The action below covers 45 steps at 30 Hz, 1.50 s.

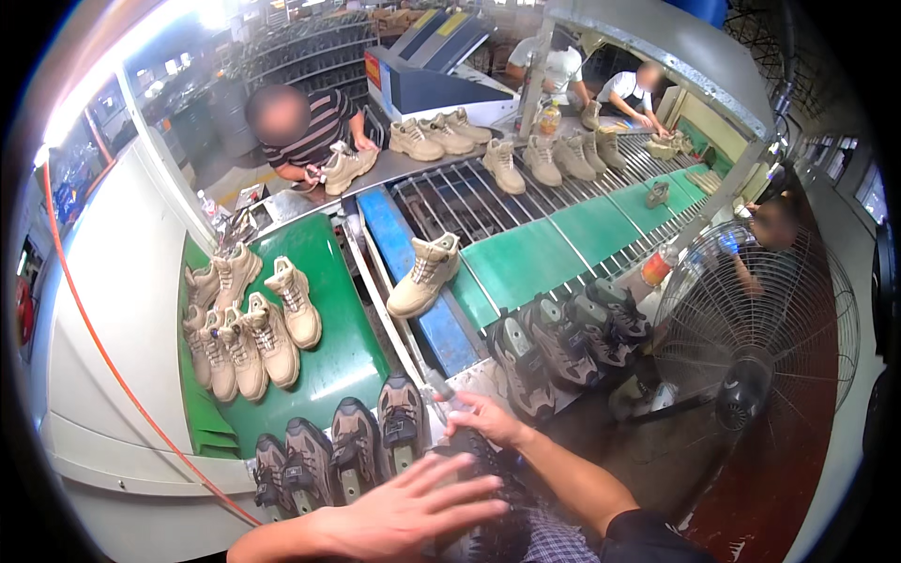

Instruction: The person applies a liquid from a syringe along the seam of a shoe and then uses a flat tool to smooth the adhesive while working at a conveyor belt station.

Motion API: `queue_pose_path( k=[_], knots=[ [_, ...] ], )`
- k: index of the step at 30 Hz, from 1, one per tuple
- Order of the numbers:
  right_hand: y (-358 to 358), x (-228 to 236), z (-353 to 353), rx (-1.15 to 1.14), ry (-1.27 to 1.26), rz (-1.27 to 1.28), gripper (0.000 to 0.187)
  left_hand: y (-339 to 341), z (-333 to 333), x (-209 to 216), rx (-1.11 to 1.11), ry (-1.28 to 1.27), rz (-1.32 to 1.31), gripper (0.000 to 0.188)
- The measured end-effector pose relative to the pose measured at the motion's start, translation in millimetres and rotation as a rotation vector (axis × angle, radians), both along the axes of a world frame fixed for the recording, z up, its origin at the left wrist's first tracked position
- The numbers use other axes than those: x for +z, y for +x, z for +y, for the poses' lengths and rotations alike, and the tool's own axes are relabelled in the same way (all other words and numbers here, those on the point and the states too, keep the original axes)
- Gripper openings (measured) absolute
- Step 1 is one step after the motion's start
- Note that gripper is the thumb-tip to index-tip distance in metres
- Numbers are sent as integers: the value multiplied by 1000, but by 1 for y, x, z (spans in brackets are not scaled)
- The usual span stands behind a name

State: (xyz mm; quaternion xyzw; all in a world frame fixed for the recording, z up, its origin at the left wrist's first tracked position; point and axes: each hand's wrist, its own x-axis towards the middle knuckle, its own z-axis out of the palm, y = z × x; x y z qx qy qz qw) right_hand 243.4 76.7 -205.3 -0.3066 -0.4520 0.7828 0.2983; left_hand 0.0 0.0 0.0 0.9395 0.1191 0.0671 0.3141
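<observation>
Dominating the scene, a long green belt (521,258) crossed by metal bars is stretched toward the far right, while the near right is filled by a wire-caged fan (746,385). On the left, a green tabletop (343,347) is loaded with tan shoes (275,352), its near edge lined by dark shoes (355,446).

Now to the hands! The left grip (408,511) is spread wide, fingers splayed, with nothing seen clasped. The right grip (490,419) is curled at the far end of a dark item (490,463); whether it is truly clamped there cannot be told.

That dark item is blurred and partly hidden. If it is a shoe like those nearby, it would probably be light, soft above, firm at the sole, hardly fragile or slippery, best held at heel or collar. It is placed at the near middle, just nearer than the right grip and partly covered by the left fingers.

Smallest of all, a slim pale piece (437,383) is glimpsed by the right fingertips, its kind unclear.
</observation>
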Motion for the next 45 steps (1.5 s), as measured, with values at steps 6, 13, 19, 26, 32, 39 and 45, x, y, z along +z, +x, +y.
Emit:
queue_pose_path(
  k=[6,13,19,26,32,39,45],
  knots=[
    [-20,-9,-13,-13,-5,84,44,45,20,-7,-141,-126,-316,76],
    [-19,31,14,-486,126,4,37,-21,85,-34,540,-723,-756,96],
    [-30,124,13,-479,259,-75,32,-37,87,-72,920,-1140,-934,67],
    [-60,131,22,-327,402,-200,32,-44,66,-86,968,-1172,-1026,59],
    [-83,110,34,-183,465,-306,37,-60,50,-106,1075,-1241,-1017,58],
    [-104,102,37,-282,455,-255,31,-72,34,-118,1143,-1267,-1072,56],
    [-114,105,27,-212,566,-122,33,-76,32,-111,1196,-1189,-1040,55]
  ],
)
